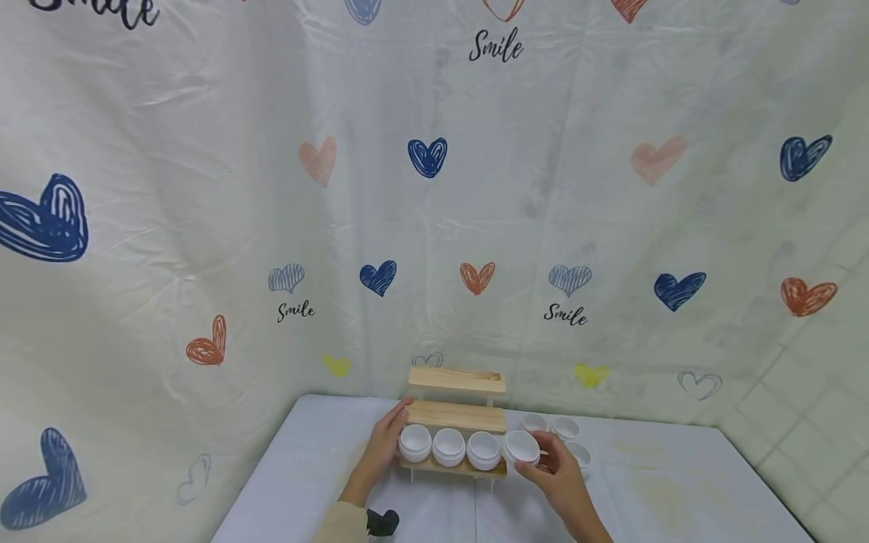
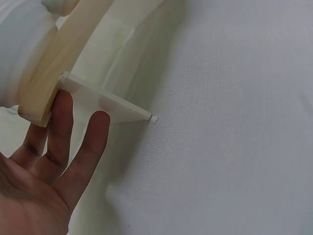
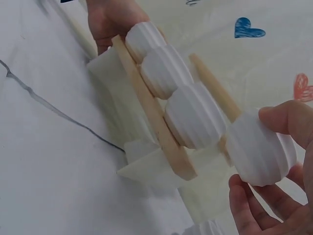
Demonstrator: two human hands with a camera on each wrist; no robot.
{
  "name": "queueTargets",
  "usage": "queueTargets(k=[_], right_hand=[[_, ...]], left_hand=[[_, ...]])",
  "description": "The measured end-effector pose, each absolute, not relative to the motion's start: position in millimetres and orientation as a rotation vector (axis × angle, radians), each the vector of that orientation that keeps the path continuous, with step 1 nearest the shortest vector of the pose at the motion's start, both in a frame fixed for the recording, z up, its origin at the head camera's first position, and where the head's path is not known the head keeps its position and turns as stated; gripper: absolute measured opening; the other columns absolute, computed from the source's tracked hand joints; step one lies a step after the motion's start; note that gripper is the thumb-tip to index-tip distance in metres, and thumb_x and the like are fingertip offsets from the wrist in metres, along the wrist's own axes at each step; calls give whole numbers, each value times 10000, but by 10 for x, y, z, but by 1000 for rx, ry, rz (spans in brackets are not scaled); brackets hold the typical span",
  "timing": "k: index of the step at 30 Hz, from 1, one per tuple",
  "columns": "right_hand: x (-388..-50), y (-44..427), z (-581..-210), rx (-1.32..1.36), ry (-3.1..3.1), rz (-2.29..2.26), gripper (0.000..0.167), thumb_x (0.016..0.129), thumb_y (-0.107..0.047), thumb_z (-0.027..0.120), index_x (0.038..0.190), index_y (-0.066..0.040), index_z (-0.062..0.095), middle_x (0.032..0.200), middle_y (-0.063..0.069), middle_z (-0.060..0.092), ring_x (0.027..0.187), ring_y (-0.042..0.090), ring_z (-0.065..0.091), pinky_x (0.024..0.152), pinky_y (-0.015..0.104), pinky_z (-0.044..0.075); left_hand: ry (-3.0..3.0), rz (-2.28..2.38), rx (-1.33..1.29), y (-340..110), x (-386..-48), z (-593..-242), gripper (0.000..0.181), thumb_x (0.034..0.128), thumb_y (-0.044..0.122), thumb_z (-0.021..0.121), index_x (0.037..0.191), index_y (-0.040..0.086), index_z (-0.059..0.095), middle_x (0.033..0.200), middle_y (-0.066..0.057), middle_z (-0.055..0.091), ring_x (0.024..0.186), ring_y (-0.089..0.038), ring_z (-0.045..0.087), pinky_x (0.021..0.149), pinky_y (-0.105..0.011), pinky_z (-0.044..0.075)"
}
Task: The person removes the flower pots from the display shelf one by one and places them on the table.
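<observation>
A three-tier wooden rack (image 1: 456, 416) with pale supports stands on the table. Three white ribbed cups (image 1: 449, 446) sit in a row on its lowest shelf (image 3: 151, 115). At the row's right end, my right hand (image 1: 558, 477) pinches another white ribbed cup (image 3: 260, 147), thumb on one side and fingers on the other. This cup is upright; whether its base touches the shelf is hidden. My left hand (image 1: 384, 445) is at the rack's left end, its extended fingers (image 2: 93, 142) touching the shelf end and the pale support (image 2: 107, 100). Its thumb is not visible in the left wrist view.
Three more white cups (image 1: 566, 427) stand on the table behind and beside my right hand. A white cloth (image 1: 645, 483) covers the table. A heart-printed curtain (image 1: 516, 211) hangs close behind the rack. A dark object (image 1: 383, 523) lies by the left sleeve.
</observation>
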State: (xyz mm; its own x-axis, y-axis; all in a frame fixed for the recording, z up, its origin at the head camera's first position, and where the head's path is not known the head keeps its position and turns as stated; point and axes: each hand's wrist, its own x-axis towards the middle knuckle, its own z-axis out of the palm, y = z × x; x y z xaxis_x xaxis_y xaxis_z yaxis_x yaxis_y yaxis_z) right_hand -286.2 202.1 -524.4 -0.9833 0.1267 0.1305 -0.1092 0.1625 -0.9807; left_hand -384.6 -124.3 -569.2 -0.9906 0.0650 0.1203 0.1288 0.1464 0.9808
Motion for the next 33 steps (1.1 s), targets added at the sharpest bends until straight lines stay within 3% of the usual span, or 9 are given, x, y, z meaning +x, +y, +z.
queueTargets(k=[20,27,33], right_hand=[[-2822,2158,-5417,-94,-2251,1839,631,768,-29,871,1336,-39,599,1173,35,680,876,14,654,743,195,555],[-2810,2219,-5462,-95,-2299,1789,635,782,-53,867,1349,-40,583,1234,161,669,851,36,639,731,202,559],[-2779,2242,-5473,-108,-2307,1787,628,786,-45,859,1347,-25,579,1238,195,663,816,51,631,710,204,551]], left_hand=[[-2361,-1985,-195,-1258,-3875,-5737,648,1011,615,480,1529,226,494,1633,-68,416,1538,-401,314,1215,-686,247],[-2347,-2003,-206,-1265,-3863,-5717,653,1010,605,492,1532,213,489,1635,-69,413,1545,-395,300,1226,-671,238],[-2343,-2010,-193,-1245,-3843,-5687,604,1042,546,475,1541,207,474,1646,-87,392,1548,-406,286,1226,-674,233]])
